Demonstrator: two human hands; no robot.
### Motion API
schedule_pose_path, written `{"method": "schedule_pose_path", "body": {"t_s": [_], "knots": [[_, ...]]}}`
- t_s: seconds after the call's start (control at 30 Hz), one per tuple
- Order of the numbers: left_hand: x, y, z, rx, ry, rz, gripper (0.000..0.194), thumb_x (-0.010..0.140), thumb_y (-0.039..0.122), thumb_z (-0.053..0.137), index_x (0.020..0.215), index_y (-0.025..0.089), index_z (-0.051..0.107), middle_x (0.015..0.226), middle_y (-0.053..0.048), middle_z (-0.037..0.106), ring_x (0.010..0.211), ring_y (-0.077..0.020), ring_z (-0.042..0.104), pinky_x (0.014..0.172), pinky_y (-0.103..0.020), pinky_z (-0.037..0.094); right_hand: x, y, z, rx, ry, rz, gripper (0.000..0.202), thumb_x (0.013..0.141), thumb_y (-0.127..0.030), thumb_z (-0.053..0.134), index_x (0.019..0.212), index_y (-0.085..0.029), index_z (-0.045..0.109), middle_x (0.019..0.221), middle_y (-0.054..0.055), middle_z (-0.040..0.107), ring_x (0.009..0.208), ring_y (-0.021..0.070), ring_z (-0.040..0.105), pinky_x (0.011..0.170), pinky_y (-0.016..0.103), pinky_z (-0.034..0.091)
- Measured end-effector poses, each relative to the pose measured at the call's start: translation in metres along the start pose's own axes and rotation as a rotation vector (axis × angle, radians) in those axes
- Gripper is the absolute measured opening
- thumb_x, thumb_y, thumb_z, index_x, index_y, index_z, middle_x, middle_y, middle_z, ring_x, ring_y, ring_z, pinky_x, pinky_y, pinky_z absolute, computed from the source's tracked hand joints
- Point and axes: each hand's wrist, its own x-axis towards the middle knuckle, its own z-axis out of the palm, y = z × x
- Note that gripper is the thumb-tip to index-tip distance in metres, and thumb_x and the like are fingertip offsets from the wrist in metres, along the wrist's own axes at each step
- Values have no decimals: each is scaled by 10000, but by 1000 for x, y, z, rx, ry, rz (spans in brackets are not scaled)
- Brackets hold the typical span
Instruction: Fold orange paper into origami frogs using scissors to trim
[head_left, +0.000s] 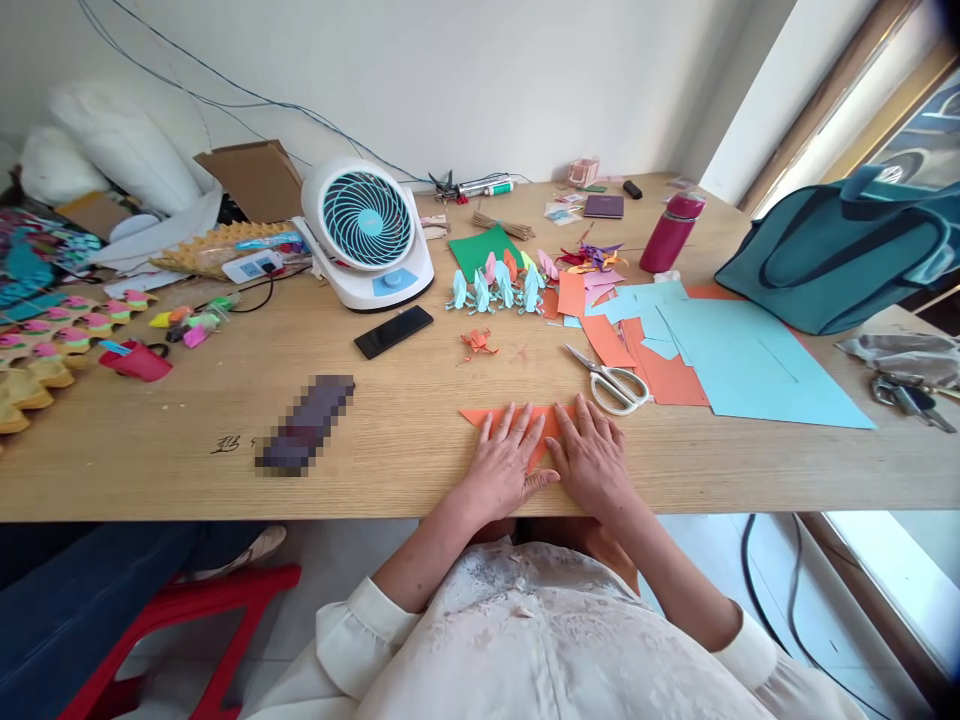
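Observation:
An orange paper (537, 455), folded to a triangle, lies at the table's front edge, much of it covered by my hands. Flat on its left part rests my left hand (508, 462), fingers spread. My right hand (590, 458) presses on the right part with its fingers stretched out. Just beyond the right fingers lie white-handled scissors (616, 388), blades pointing away to the left. A small orange folded paper figure (478, 344) sits ahead of my left hand. Farther back stand several light blue and pink folded paper figures (504, 288) by a green sheet (480, 250).
Light blue sheets (765, 360) and orange paper pieces (664, 372) spread to the right, near a teal bag (832, 260) and a magenta bottle (673, 232). A white fan (390, 280) and a black phone (394, 331) are on the left. A red stool (247, 600) stands below.

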Motion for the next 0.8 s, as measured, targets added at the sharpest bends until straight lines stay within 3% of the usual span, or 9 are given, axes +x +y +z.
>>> {"method": "schedule_pose_path", "body": {"t_s": [0.3,0.4,0.47,0.6,0.67,0.8], "knots": [[0,3,-9,-8,-37,-53,813,936,723,284,1570,214,295,1668,-81,184,1523,-410,131,1197,-642,192,-1,2,-2,30,-30,8,547,1021,-436,379,1468,-136,473,1588,216,340,1462,350,299,1125,505,284],[-2,3,-10,-13,-51,-64,772,944,698,331,1562,235,316,1666,-116,175,1526,-386,154,1204,-614,198,-3,2,-5,67,-28,-4,555,1022,-424,371,1492,-138,440,1600,164,346,1488,344,243,1148,526,253],[-3,1,-11,-17,-62,-69,764,944,689,357,1559,238,319,1661,-152,168,1528,-380,155,1201,-612,196,-5,2,-8,98,-35,-89,554,1027,-385,362,1525,-142,387,1613,128,334,1501,309,227,1180,516,210],[-7,-7,-12,-69,-58,-58,821,972,665,311,1589,136,195,1654,-195,154,1542,-337,124,1220,-555,198,-6,1,-12,146,-111,-290,530,1041,-353,346,1536,-166,376,1601,96,365,1489,261,283,1215,489,161],[-12,-14,-13,-76,-41,-73,803,1000,610,295,1585,75,166,1653,-210,134,1549,-309,106,1227,-503,218,-5,1,-13,150,-140,-289,523,1044,-375,343,1520,-167,406,1593,93,379,1480,271,305,1213,501,167],[-24,-26,-15,39,-43,-223,749,995,584,360,1558,95,283,1648,-196,179,1535,-343,161,1218,-549,211,-5,0,-12,140,-143,-258,513,1055,-382,315,1504,-160,429,1594,81,374,1475,274,317,1214,509,141]]}}
